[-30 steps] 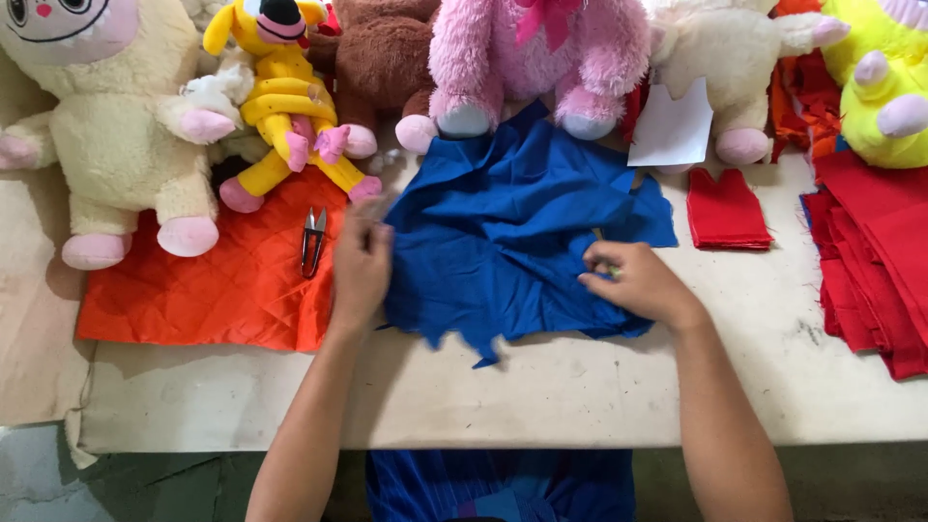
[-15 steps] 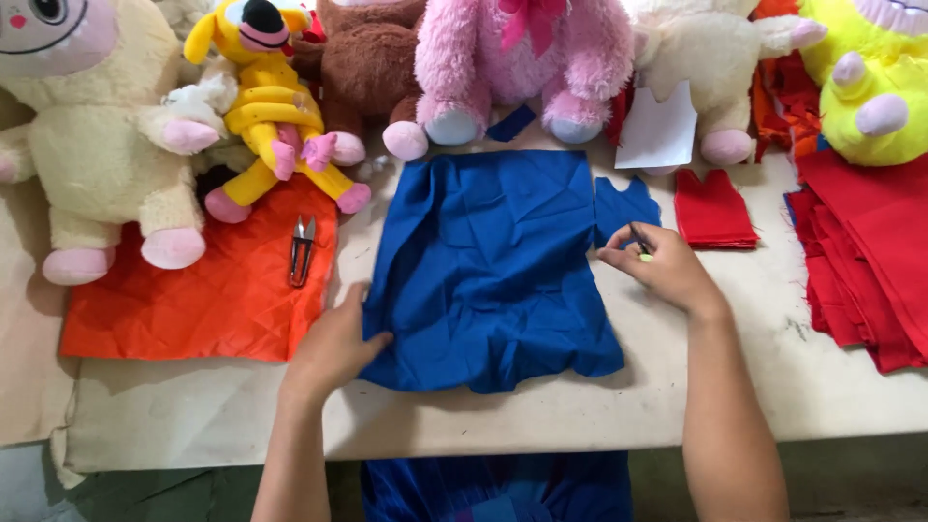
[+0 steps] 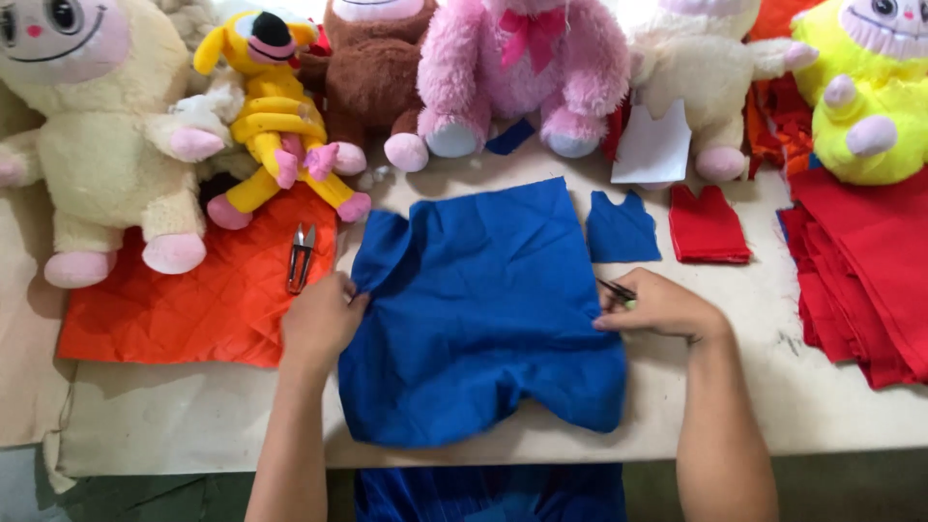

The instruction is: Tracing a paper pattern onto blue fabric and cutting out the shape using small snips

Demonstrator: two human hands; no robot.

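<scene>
The blue cloth point(image 3: 483, 319) lies flat on the table point(image 3: 735, 387), its lower edge near the table's front edge. The left hand point(image 3: 321, 321) pinches the cloth's left edge; the right hand point(image 3: 659, 305) presses its right edge, grip closed around a thin dark tool point(image 3: 615, 289). Six plush toys point(image 3: 275, 116) line the back; one snips point(image 3: 301, 257) rests on orange fabric point(image 3: 193, 300).

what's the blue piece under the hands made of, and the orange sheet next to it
Blue piece: likely thin woven cloth, matte, with soft creases and a limp edge over the table. Orange sheet: seemingly quilted or padded fabric, matte, with a criss-cross of stitched-looking lines.
</scene>
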